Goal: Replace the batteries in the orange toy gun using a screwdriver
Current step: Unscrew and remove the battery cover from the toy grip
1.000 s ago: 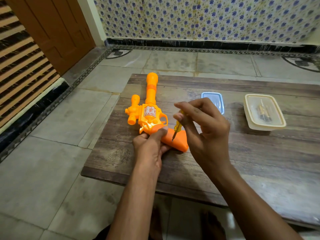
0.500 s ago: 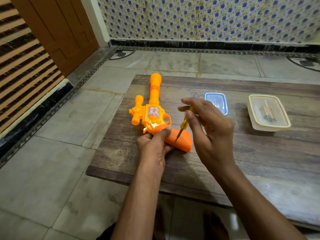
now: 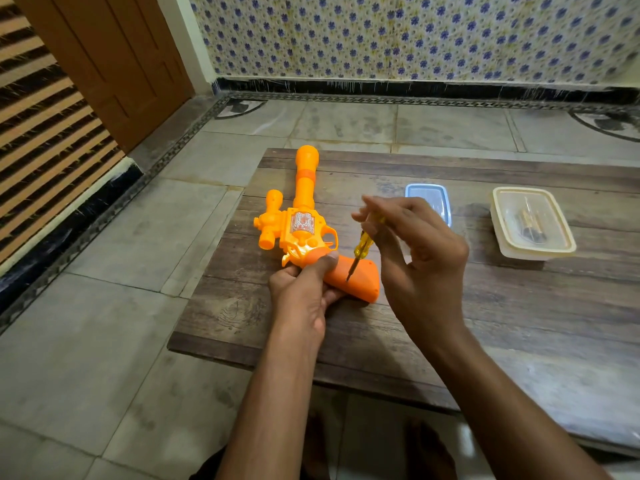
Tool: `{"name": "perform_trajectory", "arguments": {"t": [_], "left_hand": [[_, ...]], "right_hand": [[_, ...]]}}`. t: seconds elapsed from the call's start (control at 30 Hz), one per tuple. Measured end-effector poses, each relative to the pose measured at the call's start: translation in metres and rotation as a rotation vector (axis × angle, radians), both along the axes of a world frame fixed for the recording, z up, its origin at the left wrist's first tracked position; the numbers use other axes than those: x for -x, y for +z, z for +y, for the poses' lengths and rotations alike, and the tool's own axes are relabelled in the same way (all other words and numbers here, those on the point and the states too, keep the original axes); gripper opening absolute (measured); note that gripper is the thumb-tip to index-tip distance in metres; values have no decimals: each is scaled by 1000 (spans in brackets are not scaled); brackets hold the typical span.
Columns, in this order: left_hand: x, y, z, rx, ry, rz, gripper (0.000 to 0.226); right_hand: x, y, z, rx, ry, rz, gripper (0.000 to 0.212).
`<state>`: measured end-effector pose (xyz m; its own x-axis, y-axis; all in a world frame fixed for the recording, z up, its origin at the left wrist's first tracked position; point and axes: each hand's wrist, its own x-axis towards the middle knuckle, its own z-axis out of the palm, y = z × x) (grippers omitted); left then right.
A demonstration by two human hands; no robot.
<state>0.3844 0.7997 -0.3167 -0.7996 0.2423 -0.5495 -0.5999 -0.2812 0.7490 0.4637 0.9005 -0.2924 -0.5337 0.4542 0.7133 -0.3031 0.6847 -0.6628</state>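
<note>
left hand (image 3: 304, 289) still gripping toy gun (image 3: 304, 233), right hand (image 3: 415, 251) fingers pinching screwdriver (image 3: 360, 249) — now steeper

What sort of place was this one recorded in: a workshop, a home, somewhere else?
Most likely a room in a home, not a workshop. The walls are covered in blue flower-patterned tiles, a brown wooden door stands at the left, and the work is done on a low wooden table on a stone-tiled floor.

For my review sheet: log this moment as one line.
left hand: steadies toy gun | right hand: screwdriver tip on grip | table: lid, box
</note>
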Motion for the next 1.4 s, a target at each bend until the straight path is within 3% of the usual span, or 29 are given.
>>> {"name": "perform_trajectory", "arguments": {"t": [0.77, 0.87, 1.07, 1.23, 1.3, 1.4], "left_hand": [[2, -2, -1, -12, -24, 4, 14], [2, -3, -1, -38, -33, 7, 14], [3, -5, -1, -4, -17, -1, 20], [4, -8, -2, 0, -32, 9, 20], [5, -8, -2, 3, -27, 3, 22], [4, -7, -2, -3, -24, 4, 17]], "right_hand": [[-1, 2, -7, 112, 88, -83, 22], [1, 3, -6, 40, 40, -95, 20], [2, 0, -1, -75, 44, -78, 40], [2, 0, -7, -75, 62, -93, 37], [4, 0, -8, -116, -6, -91, 44], [4, -2, -8, -58, 62, -87, 49]]}}
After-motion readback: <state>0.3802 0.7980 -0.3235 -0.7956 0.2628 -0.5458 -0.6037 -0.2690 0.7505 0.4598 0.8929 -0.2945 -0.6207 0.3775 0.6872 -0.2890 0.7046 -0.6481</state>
